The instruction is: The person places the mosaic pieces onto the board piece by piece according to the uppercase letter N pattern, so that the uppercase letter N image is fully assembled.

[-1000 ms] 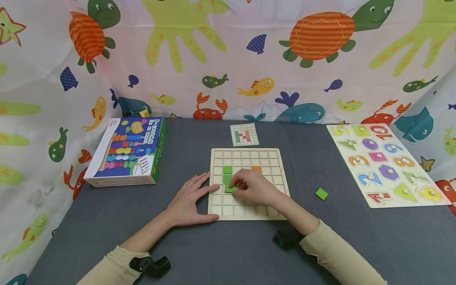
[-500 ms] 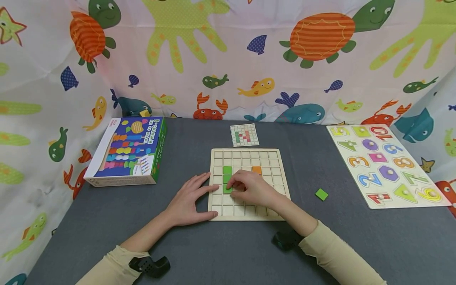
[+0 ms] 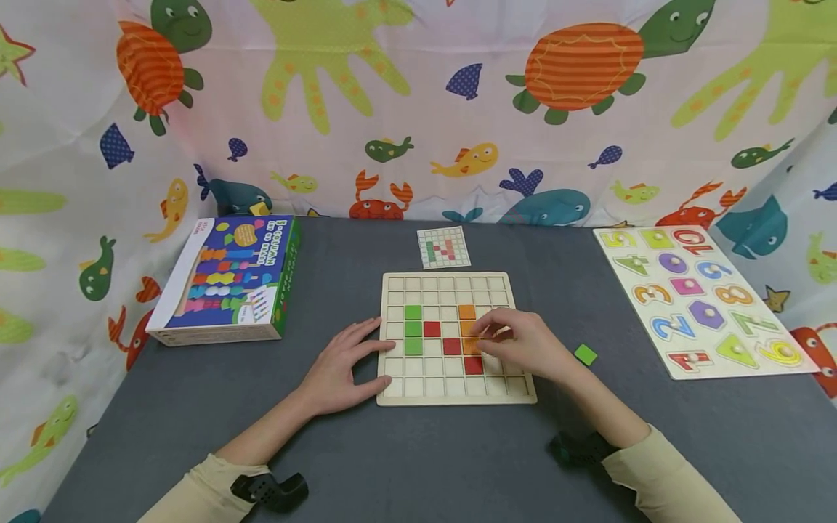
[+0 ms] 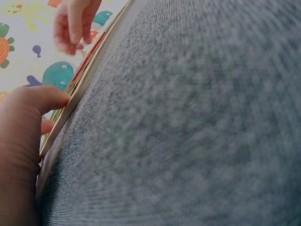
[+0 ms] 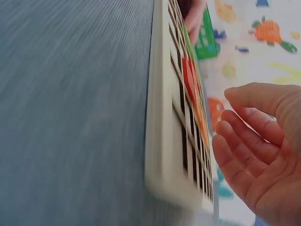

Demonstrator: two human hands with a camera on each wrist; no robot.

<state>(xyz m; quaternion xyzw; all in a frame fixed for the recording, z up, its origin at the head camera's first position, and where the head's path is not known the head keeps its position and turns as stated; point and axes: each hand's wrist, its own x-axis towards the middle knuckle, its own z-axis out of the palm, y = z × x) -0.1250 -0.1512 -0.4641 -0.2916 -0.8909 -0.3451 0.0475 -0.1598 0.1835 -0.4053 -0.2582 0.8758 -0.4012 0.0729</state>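
A wooden grid board (image 3: pixel 418 388) lies mid-table. It bears a column of green square tiles (image 3: pixel 413 329), a diagonal of red tiles (image 3: pixel 452 346) and a column of orange tiles (image 3: pixel 467 312). My left hand (image 3: pixel 340 367) rests at the board's left edge, fingers extended; in the left wrist view its thumb (image 4: pixel 51 98) touches the edge. Over the board's right side hovers my right hand (image 3: pixel 519 341), partly covering the orange column. The right wrist view shows its fingers (image 5: pixel 247 143) loosely bent, nothing between them. A loose green tile (image 3: pixel 585 354) lies right of the board.
Behind the board lies a small pattern card (image 3: pixel 444 248) with coloured squares. A blue toy box (image 3: pixel 225 280) stands at the left, and a number-and-shape puzzle board (image 3: pixel 706 305) lies at the right. A printed sea-animal cloth (image 3: pixel 418 109) hangs behind the table.
My right hand has left the green column and moved right across the board, uncovering the red tiles and more orange ones. My left hand stays at the board's edge. The head view shifts slightly.
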